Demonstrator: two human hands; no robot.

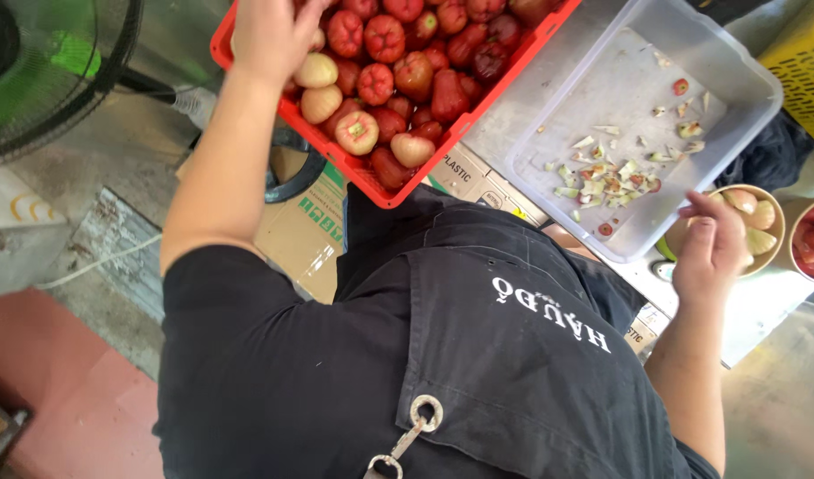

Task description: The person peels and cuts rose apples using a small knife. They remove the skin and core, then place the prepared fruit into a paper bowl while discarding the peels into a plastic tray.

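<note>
Rose apples (398, 62), red and pale, fill the red crate (371, 182) at 12 o'clock. Left hand (269, 35) reaches into the crate among the fruit; whether its fingers grip one cannot be told. Clear plastic tub (735, 53) at 2 o'clock holds fruit trimmings (606, 177). Right hand (713, 248) hangs with fingers loosely curled, holding nothing, over a paper bowl (775, 253) of peeled pieces at 3 o'clock.

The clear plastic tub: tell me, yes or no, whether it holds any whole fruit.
No. The clear plastic tub holds only small cut scraps; the whole fruit sits in the red crate.
</note>
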